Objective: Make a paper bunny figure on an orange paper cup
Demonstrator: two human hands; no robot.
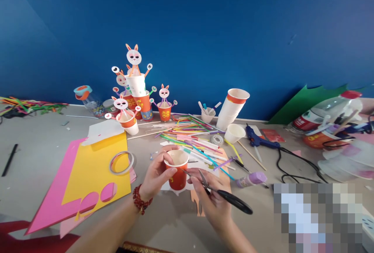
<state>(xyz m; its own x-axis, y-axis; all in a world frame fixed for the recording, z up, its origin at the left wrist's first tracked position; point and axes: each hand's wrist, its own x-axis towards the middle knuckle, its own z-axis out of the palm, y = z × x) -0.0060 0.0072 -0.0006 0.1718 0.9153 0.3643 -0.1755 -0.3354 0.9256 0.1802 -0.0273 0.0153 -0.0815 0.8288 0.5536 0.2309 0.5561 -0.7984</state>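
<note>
My left hand [156, 175] is wrapped round a small red paper cup [177, 172] held upright over the table; a red bead bracelet sits on that wrist. My right hand [212, 198] grips black-handled scissors [222, 192], whose blades are parted and point at the cup's right side near the rim. A white paper sheet lies under the cup.
Yellow card [93, 175] and pink card [55, 198] with a tape roll [121, 162] lie at left. Several coloured straws [193, 138], bunny cup figures [137, 97], a cup stack [232, 109], a blue glue gun [258, 140], a glue stick [251, 179] and a bottle [327, 115] stand behind.
</note>
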